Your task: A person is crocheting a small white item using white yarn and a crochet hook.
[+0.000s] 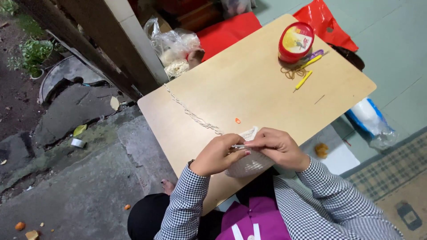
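Crocheting a cream piece at the near edge of the desk.

A cream cord (191, 113) runs from the plastic bag (175, 46) at the far left corner across the desk (249, 84) to the work. The left hand (218, 155) pinches a thin metal hook (238, 146); the right hand (278, 146), touching it, grips the cream crochet piece (249, 164), which hangs just beneath both. A stitch seems under way; the next loop calls for steady cord tension. Further right, well apart, sit a red tub (296, 42) and yellow hooks (304, 80).
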